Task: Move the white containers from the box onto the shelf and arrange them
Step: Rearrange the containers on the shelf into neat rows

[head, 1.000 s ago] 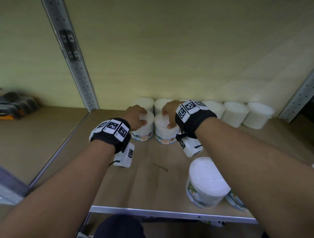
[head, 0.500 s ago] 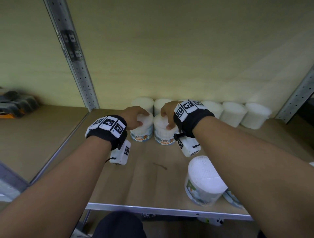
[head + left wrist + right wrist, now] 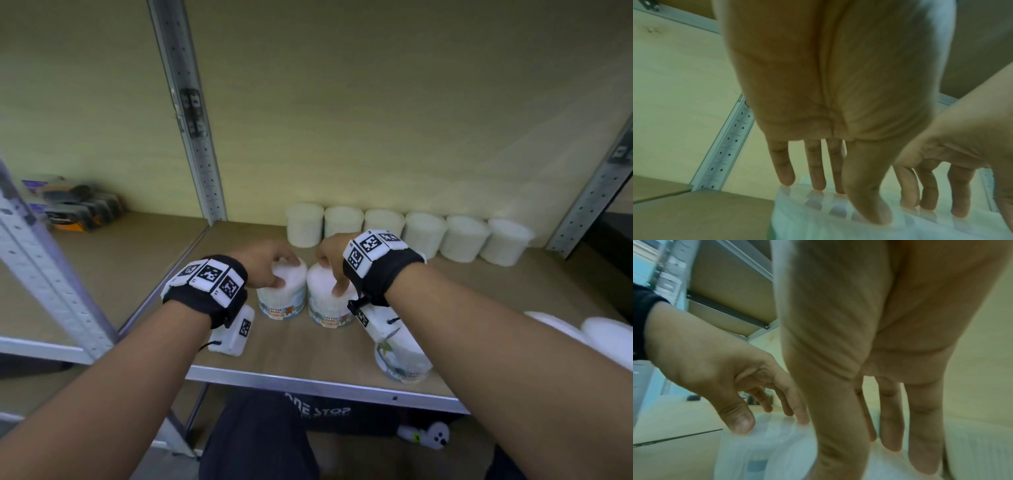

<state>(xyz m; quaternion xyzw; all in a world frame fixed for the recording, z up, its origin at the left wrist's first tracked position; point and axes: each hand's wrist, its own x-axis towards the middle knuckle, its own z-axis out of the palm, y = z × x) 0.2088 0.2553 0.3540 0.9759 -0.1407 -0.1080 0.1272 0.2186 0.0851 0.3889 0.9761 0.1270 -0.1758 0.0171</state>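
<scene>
Two white cotton-bud containers stand side by side on the wooden shelf (image 3: 291, 346), in front of a back row of several plain white containers (image 3: 424, 233). From above, my left hand (image 3: 279, 270) grips the lid of the left container (image 3: 282, 298), fingers on the far rim and thumb on the near rim. My right hand (image 3: 330, 274) grips the top of the right container (image 3: 327, 305) the same way. In the left wrist view my left hand (image 3: 838, 199) has its fingertips (image 3: 819, 185) on the translucent lid (image 3: 807, 224). The right wrist view shows my right hand (image 3: 865, 451) reaching down.
Another labelled container (image 3: 404, 356) stands near the shelf's metal front edge (image 3: 308, 382), half hidden by my right forearm. More white containers (image 3: 603, 339) show at far right. A perforated steel upright (image 3: 191, 120) stands on the left, with dark boxes (image 3: 75, 209) on the neighbouring shelf.
Both hands stay on the same two containers. The view has pulled back and risen, so the whole back row and the shelf's front edge now show.
</scene>
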